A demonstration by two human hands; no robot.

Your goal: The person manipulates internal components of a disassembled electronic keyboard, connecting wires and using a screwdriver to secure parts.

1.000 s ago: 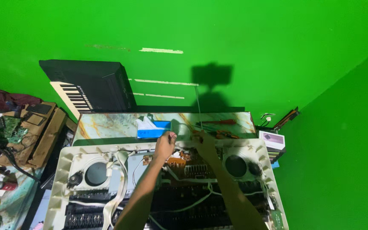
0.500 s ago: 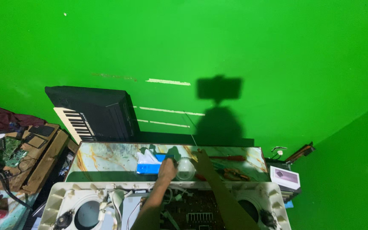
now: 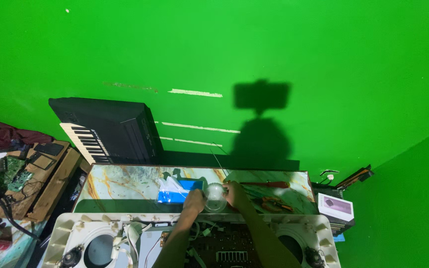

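Observation:
My left hand point(image 3: 193, 199) and my right hand point(image 3: 234, 192) both grip a small clear plastic container point(image 3: 215, 197) held just above a marble-patterned tabletop point(image 3: 125, 183). A blue and white tissue pack point(image 3: 174, 191) lies immediately left of my left hand. A red-handled screwdriver point(image 3: 266, 184) and orange-handled pliers point(image 3: 271, 202) lie to the right of my right hand. Below my forearms is an opened white electronic unit point(image 3: 140, 233) with a dark circuit board point(image 3: 224, 245), wires and round speaker openings.
A black piano keyboard point(image 3: 105, 131) leans against the green wall behind the table. Cardboard with circuit boards and cables point(image 3: 21, 173) lies at the left. A small white and purple box point(image 3: 336, 206) sits at the right on a stack.
The view has tilted up, so the table and the open unit sit lower in frame. My hands moved from the unit's circuit board up to the marble top and now hold the clear container.

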